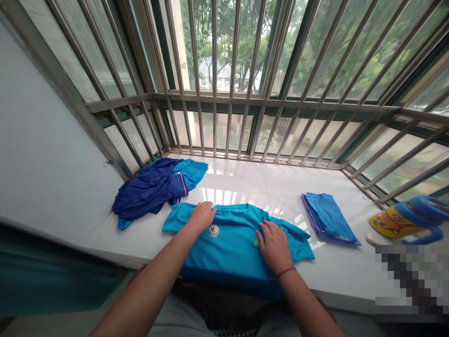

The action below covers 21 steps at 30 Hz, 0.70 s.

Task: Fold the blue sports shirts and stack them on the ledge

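A turquoise T-shirt (231, 248) lies spread on the white ledge, collar away from me, its lower part hanging over the front edge. A round white badge with a red figure shows on its chest. My left hand (202, 217) rests on the shirt by the collar's left side, fingers stretched out over the cloth. On the right side of the chest lies my right hand (275, 243), flat with fingers apart, partly covering a small green print. Neither hand visibly grips the fabric.
Crumpled dark blue and turquoise clothes (149, 189) lie at the left by the wall. Folded blue clothes (329, 217) sit at the right, near a blue and yellow cup (403, 217) with a handle. Metal window bars (228, 126) close off the white ledge (245, 180) behind.
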Each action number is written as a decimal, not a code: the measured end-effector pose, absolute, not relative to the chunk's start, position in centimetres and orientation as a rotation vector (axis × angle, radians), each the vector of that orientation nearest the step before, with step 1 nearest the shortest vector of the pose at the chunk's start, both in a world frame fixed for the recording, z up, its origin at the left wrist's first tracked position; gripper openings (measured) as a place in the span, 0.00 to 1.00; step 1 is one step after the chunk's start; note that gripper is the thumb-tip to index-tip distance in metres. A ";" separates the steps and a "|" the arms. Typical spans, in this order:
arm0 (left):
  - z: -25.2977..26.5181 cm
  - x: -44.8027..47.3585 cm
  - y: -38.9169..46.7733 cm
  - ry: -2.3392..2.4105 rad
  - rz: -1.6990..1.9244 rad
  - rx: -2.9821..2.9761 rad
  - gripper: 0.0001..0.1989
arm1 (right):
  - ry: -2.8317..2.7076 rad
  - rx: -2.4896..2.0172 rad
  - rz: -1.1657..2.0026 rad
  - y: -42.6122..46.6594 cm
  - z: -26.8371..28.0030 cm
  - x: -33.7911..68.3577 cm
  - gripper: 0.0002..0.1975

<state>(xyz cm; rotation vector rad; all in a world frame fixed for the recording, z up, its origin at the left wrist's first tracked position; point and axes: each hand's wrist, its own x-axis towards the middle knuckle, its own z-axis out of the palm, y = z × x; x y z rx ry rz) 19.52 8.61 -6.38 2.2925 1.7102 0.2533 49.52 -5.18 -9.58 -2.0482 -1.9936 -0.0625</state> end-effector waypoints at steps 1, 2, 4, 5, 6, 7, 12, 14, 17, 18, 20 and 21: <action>-6.2 20.0 9.5 1.741 0.221 2.265 0.17 | -1.998 -2.085 -0.064 -4.7 -9.5 49.5 0.24; -6.1 20.4 10.4 1.757 0.197 2.244 0.15 | -2.005 -2.127 -0.051 -4.3 -9.6 49.6 0.25; -5.8 21.0 12.1 1.773 0.153 2.196 0.10 | -2.016 -2.216 0.014 -3.6 -9.7 49.9 0.27; -5.6 21.2 12.9 1.780 0.144 2.174 0.08 | -2.017 -2.256 0.055 -3.3 -9.7 50.2 0.27; -5.4 21.4 13.6 1.789 0.147 2.156 0.06 | -2.013 -2.289 0.089 -3.1 -9.8 50.4 0.28; -5.1 21.6 14.2 1.801 0.164 2.145 0.06 | -2.005 -2.316 0.113 -2.9 -9.8 50.8 0.29; -4.2 22.6 15.5 1.848 0.325 2.171 0.11 | -1.907 -2.421 0.141 -2.1 -9.9 52.4 0.30; -4.3 23.3 14.9 1.837 0.356 2.189 0.12 | -1.879 -2.450 0.153 -1.7 -9.9 52.8 0.30; -4.9 24.8 12.9 1.753 0.401 2.262 0.18 | -1.847 -2.485 0.167 -1.5 -9.8 53.4 0.30; -5.2 25.4 11.9 1.696 0.409 2.301 0.19 | -1.833 -2.494 0.163 -1.6 -9.7 53.7 0.30; -6.1 27.0 9.6 1.548 0.405 2.383 0.18 | -1.797 -2.497 0.103 -2.3 -9.6 54.7 0.30; -6.7 27.9 8.4 1.468 0.400 2.426 0.19 | -1.774 -2.492 0.045 -2.8 -9.5 55.3 0.30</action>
